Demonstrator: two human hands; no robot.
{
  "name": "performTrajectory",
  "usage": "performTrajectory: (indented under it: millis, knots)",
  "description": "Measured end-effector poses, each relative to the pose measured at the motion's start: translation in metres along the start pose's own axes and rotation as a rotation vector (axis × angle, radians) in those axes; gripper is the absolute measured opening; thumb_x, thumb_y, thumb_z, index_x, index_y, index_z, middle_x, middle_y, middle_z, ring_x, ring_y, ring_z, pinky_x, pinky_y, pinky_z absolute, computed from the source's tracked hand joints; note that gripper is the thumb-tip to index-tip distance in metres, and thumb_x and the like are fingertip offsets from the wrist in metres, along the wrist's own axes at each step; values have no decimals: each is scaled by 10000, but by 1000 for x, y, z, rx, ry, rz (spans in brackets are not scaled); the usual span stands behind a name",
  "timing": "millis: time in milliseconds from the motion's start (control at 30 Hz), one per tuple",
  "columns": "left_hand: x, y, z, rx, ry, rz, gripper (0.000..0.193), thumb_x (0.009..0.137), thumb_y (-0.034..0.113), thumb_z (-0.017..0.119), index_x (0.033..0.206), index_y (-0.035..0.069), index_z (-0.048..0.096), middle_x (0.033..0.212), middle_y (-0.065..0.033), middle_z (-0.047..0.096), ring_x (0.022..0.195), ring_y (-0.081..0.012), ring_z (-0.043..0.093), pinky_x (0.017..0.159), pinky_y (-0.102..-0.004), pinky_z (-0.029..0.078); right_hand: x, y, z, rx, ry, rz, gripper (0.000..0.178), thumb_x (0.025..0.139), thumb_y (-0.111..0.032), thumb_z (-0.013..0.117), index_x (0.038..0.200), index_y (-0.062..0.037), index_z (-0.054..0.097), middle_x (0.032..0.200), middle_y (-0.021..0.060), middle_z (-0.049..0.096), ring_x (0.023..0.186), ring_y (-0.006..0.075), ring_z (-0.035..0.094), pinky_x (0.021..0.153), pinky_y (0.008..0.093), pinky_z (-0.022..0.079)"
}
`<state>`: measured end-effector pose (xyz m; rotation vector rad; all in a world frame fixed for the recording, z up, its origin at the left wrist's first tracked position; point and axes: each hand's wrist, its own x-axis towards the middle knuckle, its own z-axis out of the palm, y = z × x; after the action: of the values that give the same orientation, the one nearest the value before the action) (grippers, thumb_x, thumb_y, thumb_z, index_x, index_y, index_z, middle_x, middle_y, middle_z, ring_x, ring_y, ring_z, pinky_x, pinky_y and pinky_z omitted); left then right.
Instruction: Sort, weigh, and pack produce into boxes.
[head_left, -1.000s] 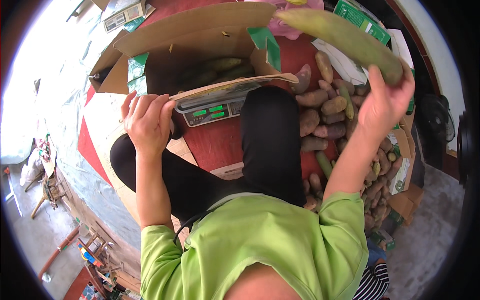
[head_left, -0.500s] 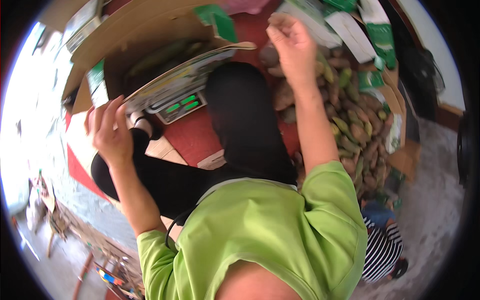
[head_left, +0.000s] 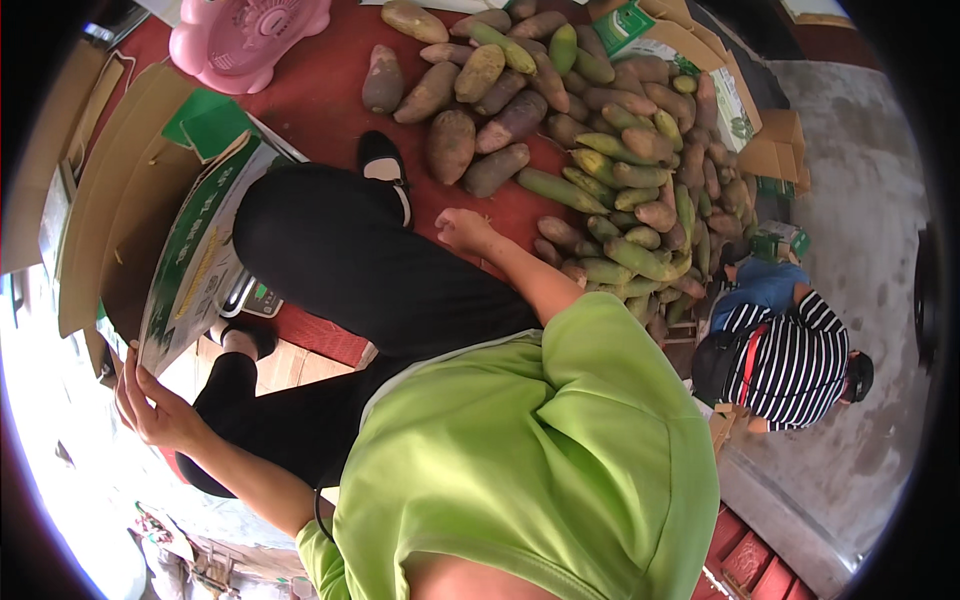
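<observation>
Cardboard boxes and a scale screen

A printed green-and-white carton flap (head_left: pixel 195 270) stands at left above the left hand (head_left: pixel 160 405); a green-lit scale display (head_left: pixel 262 297) sits beneath; brown-and-green boxes (head_left: pixel 740 95) stand upper right.

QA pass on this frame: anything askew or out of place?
Only the printed cardboard sheet: it sits tilted across the weighing scale, hiding most of it, with the left hand at its lower edge. The right hand hangs empty beside the loose fruit pile.
</observation>
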<state>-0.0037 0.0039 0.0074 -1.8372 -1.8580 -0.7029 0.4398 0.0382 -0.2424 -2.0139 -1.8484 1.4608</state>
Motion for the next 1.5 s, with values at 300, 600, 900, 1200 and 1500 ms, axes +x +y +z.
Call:
performTrajectory:
  millis: [300,600,900,1200,1500]
  knots:
    - [0,-2,3,47,123,-20,182,919,148,558,1003,65,696,899,-59,681,795,-192,626,708,-352,495,4,88,25,-116,-38,126,246,762,-220,653,970,-89,656,1009,127,656,986,289,612,860,383,477]
    - [1,2,-1,49,138,-45,170,889,81,578,1008,23,685,918,-90,672,828,-216,609,729,-344,475,-6,111,13,5,-120,243,294,730,-213,632,971,-47,658,919,176,653,917,333,619,818,420,483]
    - [1,5,2,62,112,-74,186,897,129,567,1007,31,680,923,-71,666,866,-216,596,853,-363,406,-10,102,16,325,14,367,287,774,-122,617,1029,9,620,779,77,634,605,157,596,467,286,460]
    - [-2,-1,-4,85,113,-74,191,893,178,588,1003,59,688,906,-59,657,866,-218,580,849,-361,408,-2,60,14,226,-10,248,299,798,-117,628,1058,29,603,856,97,639,656,160,605,520,279,471]
    - [-2,-4,0,89,91,-76,177,889,126,574,1000,43,683,911,-78,658,869,-232,597,851,-377,414,4,70,13,391,-19,305,267,750,-105,613,984,23,620,829,139,644,698,218,641,633,336,521]
